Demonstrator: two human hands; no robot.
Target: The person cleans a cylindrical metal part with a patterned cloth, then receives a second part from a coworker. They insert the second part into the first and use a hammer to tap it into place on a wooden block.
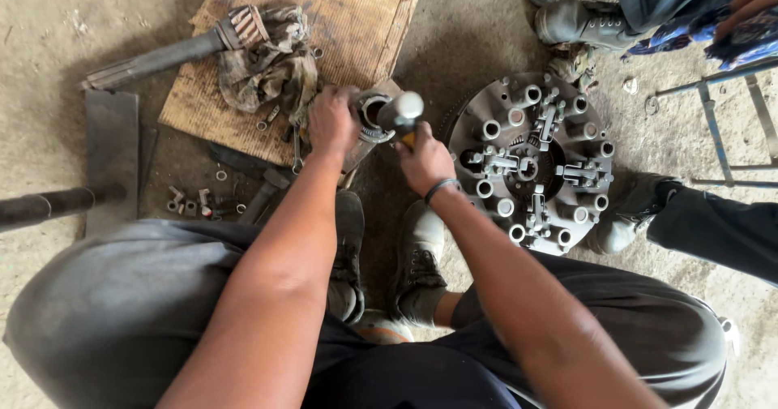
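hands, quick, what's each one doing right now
left hand: closed on the metal ring part.
right hand: closed on the hammer handle.

A dusty grey concrete floor (57,20) spreads underfoot, gritty and stained. A worn sheet of cardboard (356,12) lies flat on it. At the right edge stands a thin blue metal frame (713,125). Soft, even daylight falls over everything, casting faint shadows.

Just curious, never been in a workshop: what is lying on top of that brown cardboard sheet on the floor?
On the cardboard lie a crumpled dirty rag and the splined end of a steel shaft. Whatever sits beneath the rag is covered.
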